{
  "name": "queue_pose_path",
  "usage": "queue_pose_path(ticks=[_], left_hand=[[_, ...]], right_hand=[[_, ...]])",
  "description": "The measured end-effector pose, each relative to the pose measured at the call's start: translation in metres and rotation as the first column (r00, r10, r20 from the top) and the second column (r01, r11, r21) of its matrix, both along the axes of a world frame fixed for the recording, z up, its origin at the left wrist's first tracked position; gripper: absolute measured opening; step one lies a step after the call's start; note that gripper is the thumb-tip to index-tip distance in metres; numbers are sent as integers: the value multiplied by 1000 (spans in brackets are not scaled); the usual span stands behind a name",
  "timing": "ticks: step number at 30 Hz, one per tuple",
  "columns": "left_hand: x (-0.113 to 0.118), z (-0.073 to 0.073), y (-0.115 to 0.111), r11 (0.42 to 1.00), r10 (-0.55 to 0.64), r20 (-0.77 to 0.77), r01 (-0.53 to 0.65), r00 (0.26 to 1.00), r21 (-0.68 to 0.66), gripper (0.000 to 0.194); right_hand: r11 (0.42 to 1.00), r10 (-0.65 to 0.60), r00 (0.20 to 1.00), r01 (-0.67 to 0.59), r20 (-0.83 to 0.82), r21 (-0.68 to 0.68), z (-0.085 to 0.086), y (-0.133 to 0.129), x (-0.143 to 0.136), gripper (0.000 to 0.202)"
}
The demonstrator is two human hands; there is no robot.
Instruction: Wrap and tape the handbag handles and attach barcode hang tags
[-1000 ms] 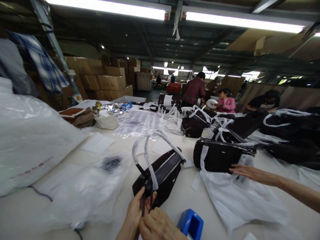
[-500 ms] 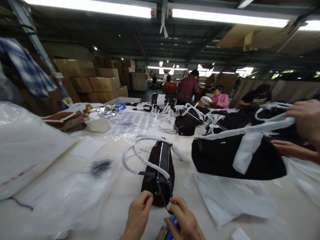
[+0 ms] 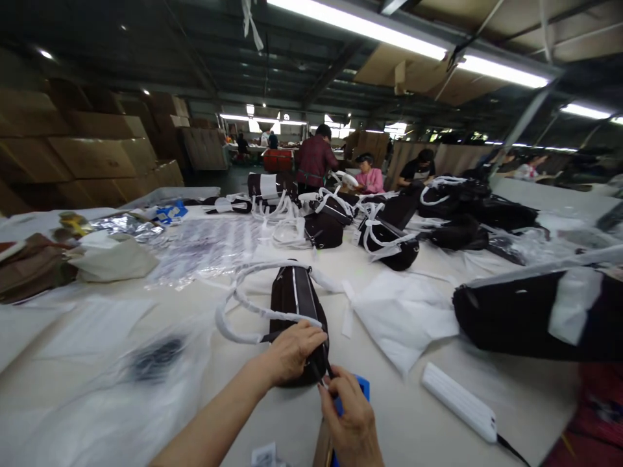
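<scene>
A small black handbag [image 3: 283, 305] stands on the table in front of me, its narrow end towards me. Its two looped handles [image 3: 226, 314] are wrapped in white and lean to the left. My left hand [image 3: 294, 351] lies over the near top end of the bag, fingers bent and gripping it there. Between the fingertips of my right hand [image 3: 351, 412] is a thin black strap [image 3: 317, 373] at the bag's near end. A blue object [image 3: 363, 386] shows behind and under that hand; its kind is mostly hidden.
Another black bag [image 3: 511, 311] is at the right edge, near a white power strip [image 3: 460, 402]. White wrapping [image 3: 402, 314] lies right of my bag, clear plastic [image 3: 131, 402] to the left. Several black bags [image 3: 324, 230] are heaped farther back. Co-workers [image 3: 315, 159] are beyond the table.
My view has turned right. My left hand has moved up onto the bag's top. The other black bag has shifted right, and the co-worker's hands on it have left the view.
</scene>
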State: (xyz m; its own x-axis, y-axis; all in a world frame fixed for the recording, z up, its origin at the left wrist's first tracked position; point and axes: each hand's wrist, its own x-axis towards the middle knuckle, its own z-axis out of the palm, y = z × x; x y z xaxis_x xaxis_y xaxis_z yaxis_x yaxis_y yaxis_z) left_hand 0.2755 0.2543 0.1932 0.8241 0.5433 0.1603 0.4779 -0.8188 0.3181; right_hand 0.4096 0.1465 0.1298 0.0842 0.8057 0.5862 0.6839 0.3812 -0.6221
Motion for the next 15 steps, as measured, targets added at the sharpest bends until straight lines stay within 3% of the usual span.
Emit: queue_pose_path(ticks=[4,10,15], left_hand=[[-2,0,9,996,-88,-34,89,996,8,50],[-17,8,22,988,-148,-56,150,987,36,54],[-19,11,18,968,-213,-62,219,975,122,49]], right_hand=[[994,-111,994,112,-20,6,-2,-6,-9,14],[982,-157,987,152,-40,-108,-4,-11,-12,16],[982,-134,983,115,-124,-148,-6,-14,-20,13]])
